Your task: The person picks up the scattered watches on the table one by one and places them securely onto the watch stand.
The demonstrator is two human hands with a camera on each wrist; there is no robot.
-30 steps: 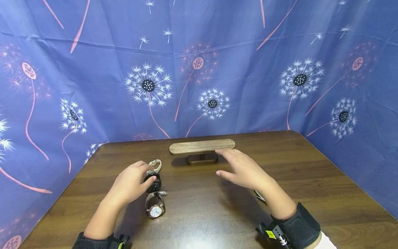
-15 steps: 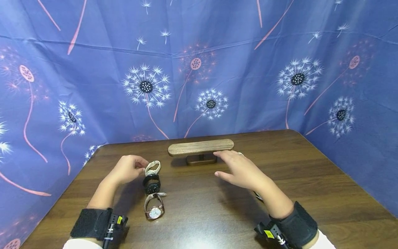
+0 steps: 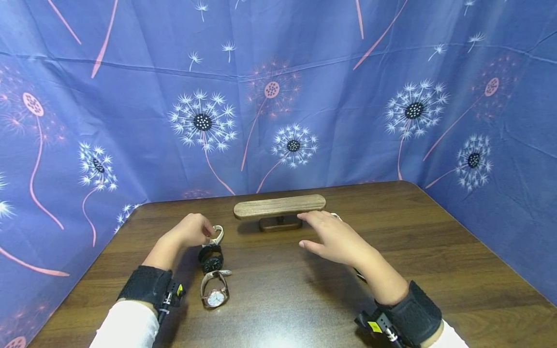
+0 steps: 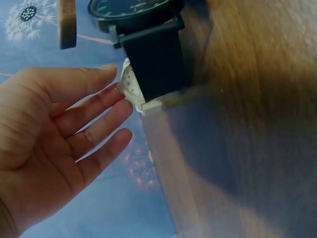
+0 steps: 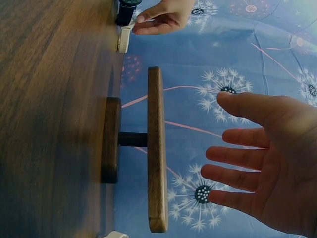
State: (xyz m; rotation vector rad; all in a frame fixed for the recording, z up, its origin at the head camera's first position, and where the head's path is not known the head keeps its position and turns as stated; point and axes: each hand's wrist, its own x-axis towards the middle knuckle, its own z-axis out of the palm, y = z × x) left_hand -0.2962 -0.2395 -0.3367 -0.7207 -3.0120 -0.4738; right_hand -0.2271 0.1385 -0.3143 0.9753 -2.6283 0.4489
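Versus half a second ago, your left hand (image 3: 190,232) had shifted right in the head view: it sat just left of the white watch (image 4: 130,84) then, and now its bent fingers reached down at it. A full second back it was over the black watch (image 3: 212,264). More of your left sleeve (image 3: 128,324) showed at bottom left. Your right hand (image 3: 334,237) barely moved; the watches kept their column, left of centre in the head frame.

Pose: left wrist bent, fingers loosely curved in the left wrist view, thumb and fingertips right at the white watch's edge, upper middle of that frame. Couldn't tell if you were pinching it. Right hand was open, holding nothing, thumb apart from the fingers, near the wooden stand (image 3: 278,207) at centre of the head frame.

White watch topped the column, black one just below it, brown-strapped watch (image 3: 215,298) lowest, all on the table (image 3: 278,270). A white object (image 3: 336,216) showed partly beyond your right hand.
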